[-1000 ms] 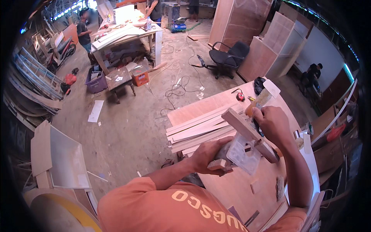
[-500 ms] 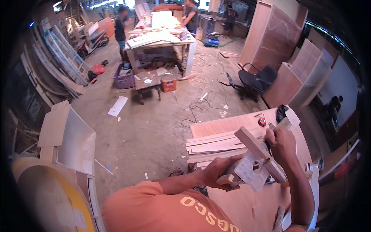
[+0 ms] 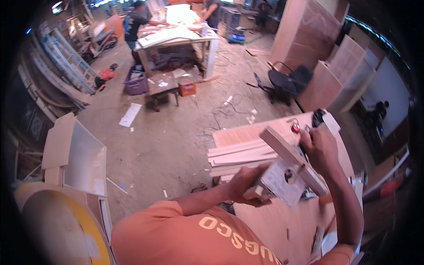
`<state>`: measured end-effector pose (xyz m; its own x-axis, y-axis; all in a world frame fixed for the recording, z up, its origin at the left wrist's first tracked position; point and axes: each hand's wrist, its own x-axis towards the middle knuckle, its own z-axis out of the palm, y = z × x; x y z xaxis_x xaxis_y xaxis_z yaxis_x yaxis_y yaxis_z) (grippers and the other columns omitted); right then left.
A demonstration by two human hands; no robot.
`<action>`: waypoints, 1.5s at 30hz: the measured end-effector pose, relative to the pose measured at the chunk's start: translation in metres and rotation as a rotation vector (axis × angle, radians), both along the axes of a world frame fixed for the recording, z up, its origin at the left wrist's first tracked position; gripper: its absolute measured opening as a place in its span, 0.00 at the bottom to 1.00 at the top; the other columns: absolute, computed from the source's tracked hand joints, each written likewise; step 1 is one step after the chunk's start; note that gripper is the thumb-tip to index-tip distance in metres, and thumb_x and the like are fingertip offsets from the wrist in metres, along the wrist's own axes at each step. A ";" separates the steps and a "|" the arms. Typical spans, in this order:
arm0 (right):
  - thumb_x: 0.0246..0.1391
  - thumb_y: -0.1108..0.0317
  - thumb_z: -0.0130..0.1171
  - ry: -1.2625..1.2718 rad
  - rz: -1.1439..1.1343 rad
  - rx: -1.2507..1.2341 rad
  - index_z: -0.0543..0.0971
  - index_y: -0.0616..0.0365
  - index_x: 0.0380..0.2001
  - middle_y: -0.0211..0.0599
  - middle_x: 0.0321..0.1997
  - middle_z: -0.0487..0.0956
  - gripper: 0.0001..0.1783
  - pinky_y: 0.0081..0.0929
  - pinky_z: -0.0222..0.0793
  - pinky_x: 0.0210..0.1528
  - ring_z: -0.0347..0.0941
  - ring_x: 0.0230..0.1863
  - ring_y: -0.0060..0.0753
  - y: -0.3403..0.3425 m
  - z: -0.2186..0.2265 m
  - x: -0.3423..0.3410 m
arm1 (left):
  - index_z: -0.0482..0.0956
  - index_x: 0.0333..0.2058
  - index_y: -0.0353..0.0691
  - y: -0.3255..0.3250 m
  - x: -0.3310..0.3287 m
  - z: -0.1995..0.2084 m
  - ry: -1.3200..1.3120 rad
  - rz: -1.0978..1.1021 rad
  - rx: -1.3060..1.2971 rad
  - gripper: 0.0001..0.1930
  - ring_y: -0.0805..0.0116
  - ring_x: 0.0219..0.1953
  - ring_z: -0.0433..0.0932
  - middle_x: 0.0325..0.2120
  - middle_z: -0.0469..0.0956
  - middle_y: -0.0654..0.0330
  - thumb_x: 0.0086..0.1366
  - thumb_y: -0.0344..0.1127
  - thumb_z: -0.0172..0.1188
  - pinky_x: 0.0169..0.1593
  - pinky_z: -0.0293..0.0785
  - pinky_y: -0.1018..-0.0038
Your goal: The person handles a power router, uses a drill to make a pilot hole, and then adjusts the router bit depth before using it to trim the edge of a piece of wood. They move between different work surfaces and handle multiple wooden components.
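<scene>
My left hand [image 3: 248, 182] is closed around the body of what looks like a trim router, mostly hidden by the fingers. Its clear plastic base plate [image 3: 277, 183] faces up, with a round hole in it. Across the plate lies a wooden bar [image 3: 282, 148], slanting from upper left to lower right. My right hand [image 3: 321, 146] is a fist just right of the bar. A small greyish tip [image 3: 308, 128] shows by its fingers; the rest of what it holds is hidden.
Thin wooden strips [image 3: 240, 152] lie stacked on the plywood-topped bench [image 3: 265, 225] below my hands. A red tape measure [image 3: 295, 127] sits at its far side. Beyond are an office chair [image 3: 289, 81], floor cables [image 3: 216, 115] and a cluttered worktable [image 3: 176, 37] with people around it.
The whole view has shifted slightly. The router's plate has tilted a little in my left hand, and my right fist stays beside the bar. A person at the far table now reaches over it.
</scene>
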<state>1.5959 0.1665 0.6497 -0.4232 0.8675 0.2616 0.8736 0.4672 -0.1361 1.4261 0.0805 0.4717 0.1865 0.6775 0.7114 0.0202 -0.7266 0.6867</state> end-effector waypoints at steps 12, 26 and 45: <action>0.59 0.52 0.48 -0.076 -0.079 -0.134 0.80 0.67 0.21 0.60 0.24 0.77 0.28 0.49 0.70 0.38 0.76 0.31 0.59 0.007 0.008 0.001 | 0.69 0.54 0.36 -0.005 0.004 0.004 -0.067 -0.079 -0.102 0.39 0.61 0.43 0.81 0.43 0.80 0.55 0.45 0.42 0.76 0.48 0.76 0.67; 0.57 0.47 0.47 -0.113 -0.116 -0.212 0.82 0.65 0.27 0.59 0.28 0.79 0.29 0.49 0.71 0.39 0.78 0.33 0.59 0.055 -0.004 0.012 | 0.65 0.57 0.33 0.010 -0.003 0.020 -0.026 -0.075 -0.301 0.42 0.63 0.50 0.73 0.47 0.75 0.54 0.47 0.45 0.76 0.56 0.69 0.67; 0.58 0.48 0.47 -0.222 -0.112 -0.090 0.82 0.65 0.23 0.56 0.23 0.78 0.30 0.47 0.70 0.36 0.77 0.29 0.56 0.050 0.013 0.009 | 0.51 0.65 0.35 0.020 -0.011 0.000 -0.144 -0.209 -0.237 0.50 0.71 0.48 0.70 0.46 0.74 0.59 0.52 0.41 0.75 0.54 0.69 0.70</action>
